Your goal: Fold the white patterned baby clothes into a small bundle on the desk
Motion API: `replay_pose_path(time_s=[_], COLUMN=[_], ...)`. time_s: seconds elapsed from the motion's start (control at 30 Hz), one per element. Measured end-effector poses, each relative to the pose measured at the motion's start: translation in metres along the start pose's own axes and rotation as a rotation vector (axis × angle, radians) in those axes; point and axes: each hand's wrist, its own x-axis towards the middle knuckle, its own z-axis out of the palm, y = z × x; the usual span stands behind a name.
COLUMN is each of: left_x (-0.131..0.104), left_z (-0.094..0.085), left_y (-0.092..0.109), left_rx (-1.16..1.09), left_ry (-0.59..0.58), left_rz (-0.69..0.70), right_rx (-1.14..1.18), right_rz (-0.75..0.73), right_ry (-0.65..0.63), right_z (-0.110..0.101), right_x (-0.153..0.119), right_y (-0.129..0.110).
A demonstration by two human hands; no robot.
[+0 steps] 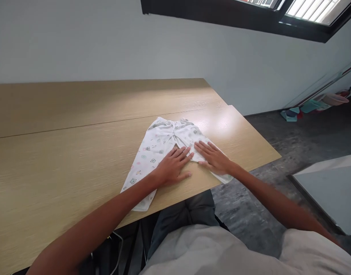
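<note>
Small white pants (148,154) with a printed pattern lie spread on the wooden table (63,164), waistband toward the wall and legs apart. My left hand (174,166) rests between the two legs, its fingers extended over the inner edge of the cloth and its palm partly on the table. Flat on the right-hand leg lies my right hand (212,156), fingers stretched out. The cuff of that leg shows beneath my right wrist, at the table's edge. Neither hand grips the cloth.
Beyond the table stands a pale wall (107,42) with a dark-framed window (278,17) above. Basins and other items (332,100) sit on the floor at the far right. A pale panel (330,191) is at the right. The table's front edge runs close to my body.
</note>
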Motion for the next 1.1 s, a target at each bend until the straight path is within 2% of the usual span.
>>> replay_pose_path(time_s=[0.13,0.2,0.27,0.37,0.43,0.53,0.6,0.7,0.8,0.87,0.97,1.1], left_x=[0.000,0.000,-0.001,-0.001,-0.001,-0.002,-0.002,-0.001,0.000,0.000,0.000,-0.002], left_z=[-0.001,0.000,0.000,-0.001,-0.002,-0.004,-0.005,-0.007,-0.007,-0.006,-0.006,-0.006], left_y=[0.001,0.001,0.001,0.001,0.001,0.000,-0.001,-0.002,-0.003,-0.003,-0.004,-0.005], left_rx=[-0.007,-0.004,0.002,0.007,0.007,-0.003,-0.017,-0.039,-0.051,-0.048,-0.036,-0.030], left_ry=[0.004,0.011,0.017,0.016,0.012,-0.001,-0.018,-0.032,-0.022,-0.023,-0.036,-0.018], left_rz=[0.009,0.009,0.016,0.031,0.036,0.038,0.043,0.051,0.052,0.055,0.068,0.087], right_rx=[-0.013,-0.012,-0.007,0.000,0.002,-0.004,-0.018,-0.047,-0.068,-0.078,-0.087,-0.054], right_rz=[0.071,0.076,0.108,0.149,0.094,0.021,0.064,0.162,0.226,0.270,0.317,0.136], right_ry=[-0.014,-0.043,-0.074,-0.014,0.048,0.040,0.020,0.002,-0.040,-0.078,-0.051,0.032], right_z=[0.000,-0.005,-0.012,-0.021,-0.019,-0.007,0.001,0.005,-0.003,-0.011,-0.020,-0.014], right_x=[-0.007,-0.007,-0.004,0.007,0.013,0.012,0.000,-0.029,-0.054,-0.058,-0.036,0.023], right_y=[0.045,0.056,0.054,0.028,0.007,-0.012,-0.010,0.005,0.017,0.017,0.010,0.002])
